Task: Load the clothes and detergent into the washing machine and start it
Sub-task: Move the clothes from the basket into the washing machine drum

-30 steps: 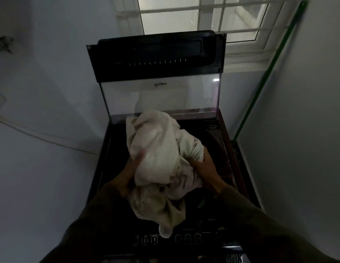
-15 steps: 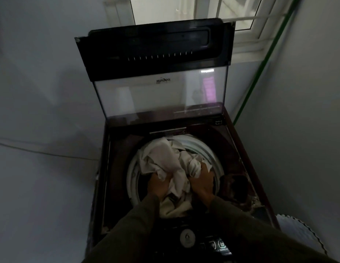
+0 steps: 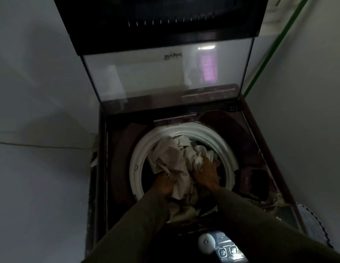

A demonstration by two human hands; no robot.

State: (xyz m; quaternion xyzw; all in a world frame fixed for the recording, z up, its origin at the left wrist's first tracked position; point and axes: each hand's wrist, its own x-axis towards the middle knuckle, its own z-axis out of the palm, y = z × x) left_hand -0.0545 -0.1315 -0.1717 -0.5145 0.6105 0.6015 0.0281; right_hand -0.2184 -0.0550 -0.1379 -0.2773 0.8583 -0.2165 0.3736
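From the head camera I am looking down into a top-loading washing machine standing in a dim corner, and I will place everything else against its white drum ring. The glass lid stands raised behind the ring, leaning back toward the wall, with a brand mark readable in reverse through it.

Inside the ring lies a crumpled bundle of pale clothes; it fills the middle and near half of the opening, and its lower folds spill over the ring's near edge toward me. My left hand is at the near-left inside of the ring, fingers curled down and closed into the fabric. My right hand is at the near-right inside of the ring, knuckles up, fingers bent and gripping a bunched fold of the same bundle. Both dark sleeves run from the bottom of the view up to the ring.

Nearer to me than the ring, on the machine's front panel, sits a round white knob, with lit button icons just to its right. A green pole leans against the wall beyond the machine's far-right corner. To the right of the ring the dark top deck looks scuffed and worn. I cannot see any detergent from here.
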